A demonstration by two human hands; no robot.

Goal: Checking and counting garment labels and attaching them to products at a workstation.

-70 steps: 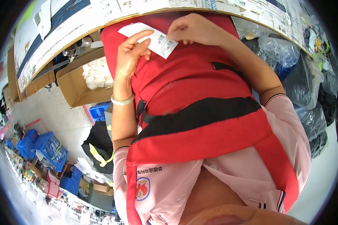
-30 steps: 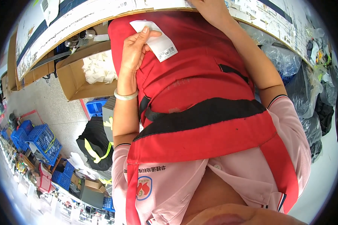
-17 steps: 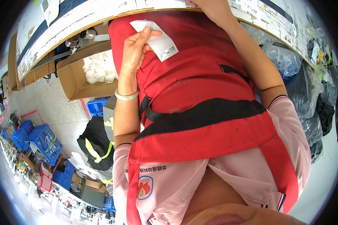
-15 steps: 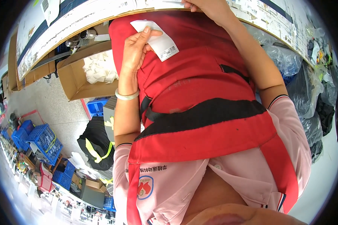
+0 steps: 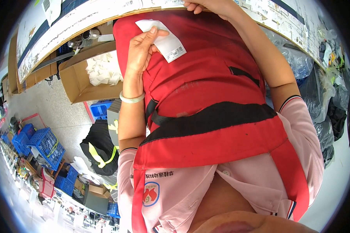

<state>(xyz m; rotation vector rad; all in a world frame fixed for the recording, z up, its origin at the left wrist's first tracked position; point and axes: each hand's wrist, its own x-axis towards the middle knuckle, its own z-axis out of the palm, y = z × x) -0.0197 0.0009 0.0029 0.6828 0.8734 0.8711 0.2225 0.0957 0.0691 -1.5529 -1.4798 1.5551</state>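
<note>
My left hand (image 5: 140, 49) pinches a white paper label (image 5: 169, 43) between thumb and fingers. The label hangs in front of the red apron (image 5: 206, 73), slightly curved, with a barcode at its lower end. At the table's near edge, my right hand (image 5: 216, 7) has its fingers curled together. Its fingertips are beside another white label (image 5: 169, 4) lying on the table, partly cut off by the top of the picture. What those fingers hold, if anything, is hidden.
The worn white table (image 5: 85, 24) curves across the top. Below it at left, an open cardboard box (image 5: 72, 80) holds white paper pieces (image 5: 104, 70). Blue crates (image 5: 46, 145) and a black bag (image 5: 99, 143) stand on the floor. Clear plastic bags (image 5: 313, 89) hang at right.
My right hand has shifted slightly, its fingers now curled lower over the table edge. The label on the table has moved slightly left and up. My left hand is almost unmoved.
</note>
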